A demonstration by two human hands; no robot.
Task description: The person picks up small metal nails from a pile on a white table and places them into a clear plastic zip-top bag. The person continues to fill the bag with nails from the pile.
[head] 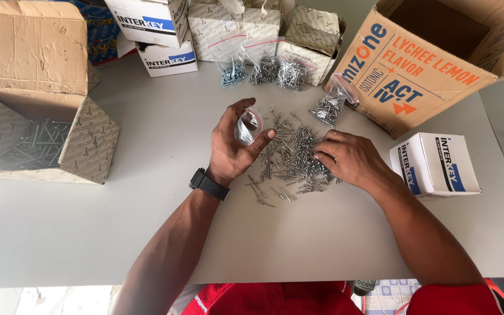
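Grey tabletop [118,233] is filling the view, with cardboard boxes [421,64] crowding its far edge and filled clear bags [266,70] lying before them. Near the table's middle, the person's left hand [234,149] is rising palm inward, thumb and fingers pinching a small clear zip bag [247,126] open. Just beside it, a loose pile of silver rivets [290,157] is lying spread. The right hand [348,160] is resting palm down, fingers curled together into the pile's right side.

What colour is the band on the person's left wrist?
Black; the wrist band shows best in the head view, below the left hand.
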